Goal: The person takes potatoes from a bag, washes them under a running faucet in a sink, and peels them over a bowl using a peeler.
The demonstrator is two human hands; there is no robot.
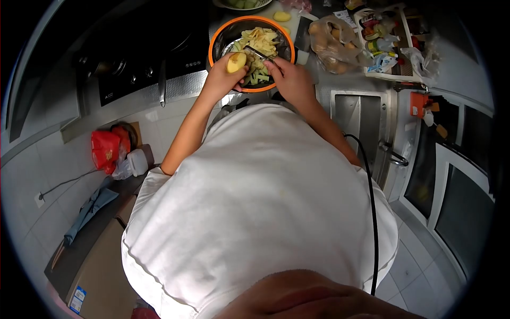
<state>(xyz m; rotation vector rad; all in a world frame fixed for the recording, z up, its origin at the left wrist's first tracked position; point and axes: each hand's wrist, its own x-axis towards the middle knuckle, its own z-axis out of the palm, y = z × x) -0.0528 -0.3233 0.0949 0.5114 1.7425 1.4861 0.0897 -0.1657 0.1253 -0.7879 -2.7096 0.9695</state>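
Note:
My left hand [224, 80] is wrapped round a yellow potato [236, 62] at the left side of an orange-rimmed bowl [213, 40]. In my right hand [289, 78] is a thin metal peeler [257, 53], its tip reaching left over the bowl close to the potato. Pale and greenish peelings [260, 40] are heaped in the dark inside of the bowl. A peeled-looking yellow potato [281, 16] lies on the counter just beyond the bowl's upper right rim.
A black stove [154, 53] is at the left. To the right are a bag of round items [333, 42], a basket of packets and bottles [406, 53], and a steel sink [358, 117] with a tap [394, 154]. A bowl [244, 4] stands at the top.

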